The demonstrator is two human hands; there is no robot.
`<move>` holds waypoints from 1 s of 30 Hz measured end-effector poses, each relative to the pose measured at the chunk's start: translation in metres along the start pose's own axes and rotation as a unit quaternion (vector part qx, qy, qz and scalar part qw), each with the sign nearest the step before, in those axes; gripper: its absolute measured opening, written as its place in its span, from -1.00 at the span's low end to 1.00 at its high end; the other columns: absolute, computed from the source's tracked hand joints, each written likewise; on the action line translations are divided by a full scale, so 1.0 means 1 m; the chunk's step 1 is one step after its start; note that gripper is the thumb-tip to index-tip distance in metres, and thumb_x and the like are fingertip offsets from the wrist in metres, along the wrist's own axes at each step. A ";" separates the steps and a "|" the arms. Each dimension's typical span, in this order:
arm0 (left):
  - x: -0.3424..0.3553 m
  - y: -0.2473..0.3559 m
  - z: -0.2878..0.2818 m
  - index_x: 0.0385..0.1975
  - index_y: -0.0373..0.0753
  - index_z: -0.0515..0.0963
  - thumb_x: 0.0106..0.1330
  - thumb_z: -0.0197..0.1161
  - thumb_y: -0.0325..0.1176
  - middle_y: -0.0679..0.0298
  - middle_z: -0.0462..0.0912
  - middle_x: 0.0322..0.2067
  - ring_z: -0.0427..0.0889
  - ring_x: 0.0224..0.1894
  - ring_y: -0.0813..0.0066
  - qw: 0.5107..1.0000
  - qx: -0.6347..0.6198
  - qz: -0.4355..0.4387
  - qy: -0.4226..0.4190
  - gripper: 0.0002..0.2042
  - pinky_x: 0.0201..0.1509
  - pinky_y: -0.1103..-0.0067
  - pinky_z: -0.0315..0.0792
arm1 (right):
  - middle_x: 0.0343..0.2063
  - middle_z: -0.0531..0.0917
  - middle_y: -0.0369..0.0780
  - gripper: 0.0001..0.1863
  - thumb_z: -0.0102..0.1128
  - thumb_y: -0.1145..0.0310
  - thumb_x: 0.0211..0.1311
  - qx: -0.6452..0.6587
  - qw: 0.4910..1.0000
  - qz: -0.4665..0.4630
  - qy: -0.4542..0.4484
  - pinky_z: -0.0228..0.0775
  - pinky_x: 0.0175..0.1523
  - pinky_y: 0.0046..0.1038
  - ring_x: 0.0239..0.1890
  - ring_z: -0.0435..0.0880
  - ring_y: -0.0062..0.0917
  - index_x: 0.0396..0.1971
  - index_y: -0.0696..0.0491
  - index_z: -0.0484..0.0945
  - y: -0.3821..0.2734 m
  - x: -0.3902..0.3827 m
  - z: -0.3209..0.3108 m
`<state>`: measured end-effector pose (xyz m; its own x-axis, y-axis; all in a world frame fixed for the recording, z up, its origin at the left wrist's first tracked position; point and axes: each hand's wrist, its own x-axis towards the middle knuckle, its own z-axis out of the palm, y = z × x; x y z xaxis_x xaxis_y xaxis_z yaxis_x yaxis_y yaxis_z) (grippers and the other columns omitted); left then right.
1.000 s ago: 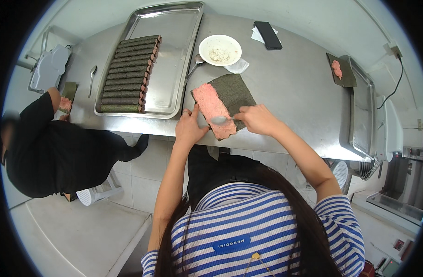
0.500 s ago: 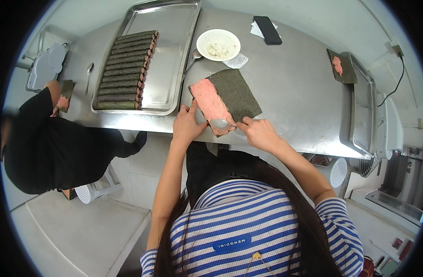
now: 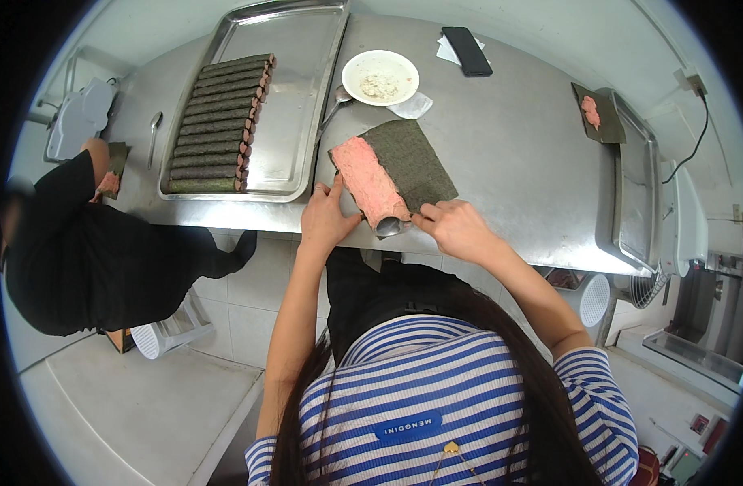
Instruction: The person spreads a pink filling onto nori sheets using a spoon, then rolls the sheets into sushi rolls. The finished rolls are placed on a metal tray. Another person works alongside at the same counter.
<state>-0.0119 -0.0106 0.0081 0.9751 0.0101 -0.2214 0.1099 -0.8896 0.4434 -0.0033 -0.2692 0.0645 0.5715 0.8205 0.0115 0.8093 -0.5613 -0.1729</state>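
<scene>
A dark green seaweed sheet point(image 3: 414, 162) lies at an angle on the metal table before me. Its left part bears a band of pink paste point(image 3: 363, 174). My right hand point(image 3: 459, 228) is closed around the handle of a metal spoon point(image 3: 389, 227), whose bowl rests on the near end of the paste. Along the sheet's left edge, my left hand point(image 3: 327, 216) steadies it with thumb and fingers spread apart.
A metal tray point(image 3: 286, 138) on the left holds several seaweed rolls point(image 3: 215, 125). Beyond the sheet are a white bowl point(image 3: 380, 78), another spoon point(image 3: 337, 102) and a phone point(image 3: 467, 52). A person in black point(image 3: 104, 251) works at left; at right lies another pasted seaweed sheet point(image 3: 606, 117).
The spoon's bowl has shifted slightly toward the near end of the paste and tilted differently. My left hand stays at the sheet's edge.
</scene>
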 end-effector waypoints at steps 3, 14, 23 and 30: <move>0.000 -0.001 0.003 0.27 -0.16 0.29 -0.13 0.46 -0.14 0.09 0.44 -0.15 0.57 -0.15 0.15 1.000 0.000 0.004 0.017 -0.15 -0.12 0.35 0.52 | -0.43 0.55 -0.24 -0.72 0.11 0.48 -0.06 -0.006 0.999 0.037 -0.003 0.48 -0.32 -0.32 -0.38 0.65 -0.38 -0.26 0.06 0.62 0.010 0.000 0.001; 0.001 -0.003 0.005 0.31 -0.13 0.24 -0.11 0.44 -0.12 0.06 0.43 -0.12 0.57 -0.13 0.12 1.000 -0.002 -0.002 0.004 -0.12 -0.10 0.35 0.50 | -0.45 0.56 -0.23 -0.71 0.10 0.50 -0.07 0.027 0.996 0.090 0.001 0.49 -0.35 -0.32 -0.39 0.64 -0.35 -0.27 0.06 0.63 -0.009 -0.004 -0.012; 0.000 0.001 0.000 0.32 -0.14 0.23 -0.10 0.44 -0.12 0.04 0.43 -0.10 0.57 -0.11 0.11 1.000 0.004 -0.008 -0.006 -0.13 -0.08 0.36 0.50 | -0.46 0.54 -0.28 -0.78 0.11 0.43 -0.06 -0.055 0.998 0.011 0.042 0.48 -0.32 -0.40 -0.40 0.59 -0.46 -0.35 0.10 0.59 0.000 -0.016 0.002; 0.000 -0.014 0.006 0.34 -0.22 0.16 -0.08 0.44 -0.17 0.01 0.41 -0.07 0.54 -0.06 0.09 0.999 -0.044 0.022 -0.009 -0.09 -0.02 0.39 0.47 | -0.47 0.54 -0.29 -0.75 0.11 0.43 -0.04 -0.061 0.995 0.047 0.057 0.46 -0.30 -0.40 -0.40 0.59 -0.46 -0.30 0.07 0.62 0.027 -0.021 -0.026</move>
<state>-0.0143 -0.0009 -0.0034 0.9757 -0.0367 -0.2161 0.0850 -0.8456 0.5270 0.0103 -0.3043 0.0856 0.6515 0.7500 0.1142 0.7580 -0.6498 -0.0569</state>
